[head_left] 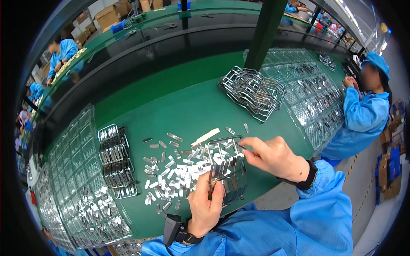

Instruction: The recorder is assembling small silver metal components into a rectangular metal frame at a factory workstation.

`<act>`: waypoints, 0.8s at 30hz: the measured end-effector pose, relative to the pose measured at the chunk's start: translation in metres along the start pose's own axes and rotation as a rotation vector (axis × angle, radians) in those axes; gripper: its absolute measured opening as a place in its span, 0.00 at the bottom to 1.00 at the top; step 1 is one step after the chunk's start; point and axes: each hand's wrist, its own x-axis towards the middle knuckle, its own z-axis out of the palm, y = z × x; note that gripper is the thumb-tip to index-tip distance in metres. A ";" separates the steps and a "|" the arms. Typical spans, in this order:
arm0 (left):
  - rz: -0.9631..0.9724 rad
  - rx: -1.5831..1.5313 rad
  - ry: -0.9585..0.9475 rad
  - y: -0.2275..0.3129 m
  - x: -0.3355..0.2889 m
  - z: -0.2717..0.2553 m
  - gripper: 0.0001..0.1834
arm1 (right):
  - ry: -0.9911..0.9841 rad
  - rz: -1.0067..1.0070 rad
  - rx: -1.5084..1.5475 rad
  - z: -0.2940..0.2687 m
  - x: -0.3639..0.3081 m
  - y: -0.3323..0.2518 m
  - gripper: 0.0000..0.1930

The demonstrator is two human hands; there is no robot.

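My left hand (205, 207) is closed round the near left side of a metal wire rack (225, 138), holding it tilted above the green table. Several flat metal pieces sit in the rack's lower part. At the rack's upper right corner, the thumb and forefinger of my right hand (275, 158) are pinched together; whether a small piece lies between them is hidden. Under and left of the rack spreads a pile of small, shiny, oblong metal plates (183, 173). A pale yellow strip (206, 137) lies at the pile's far edge.
Left of the pile stand racks filled with metal plates (116, 164), beside clear compartment trays (70, 160). A stack of wire racks (252, 91) sits by a dark green post (267, 34). More clear trays (294, 70) lie to the right, near a person in blue (363, 111).
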 end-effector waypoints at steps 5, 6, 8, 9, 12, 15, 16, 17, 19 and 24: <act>0.012 0.060 -0.034 -0.001 0.001 -0.002 0.11 | -0.173 0.124 0.318 -0.011 0.006 0.008 0.10; 0.029 0.065 -0.032 -0.003 0.000 -0.002 0.11 | -0.172 0.126 0.317 -0.013 0.007 0.009 0.10; 0.045 0.070 -0.032 -0.004 0.000 -0.002 0.12 | -0.254 0.194 0.392 -0.015 0.007 0.010 0.10; 0.046 0.075 -0.031 -0.004 0.000 -0.002 0.12 | -0.254 0.195 0.391 -0.015 0.007 0.009 0.10; 0.045 0.079 -0.024 -0.003 0.001 -0.001 0.12 | -0.269 0.306 0.467 -0.014 0.007 0.005 0.09; 0.047 0.095 -0.005 -0.003 0.002 0.000 0.12 | -0.249 0.410 0.522 -0.010 0.008 -0.001 0.08; 0.052 0.110 0.005 -0.004 0.002 0.000 0.12 | -0.260 0.499 0.563 -0.010 0.009 -0.004 0.08; 0.050 0.110 0.005 -0.004 0.002 0.001 0.12 | -0.271 0.589 0.604 -0.010 0.010 -0.005 0.08; 0.108 0.222 0.037 -0.007 0.002 0.002 0.12 | -0.292 0.666 0.650 -0.011 0.014 -0.008 0.08; 0.203 0.292 0.080 -0.011 0.002 0.003 0.14 | -0.315 0.777 0.785 -0.011 0.020 -0.008 0.09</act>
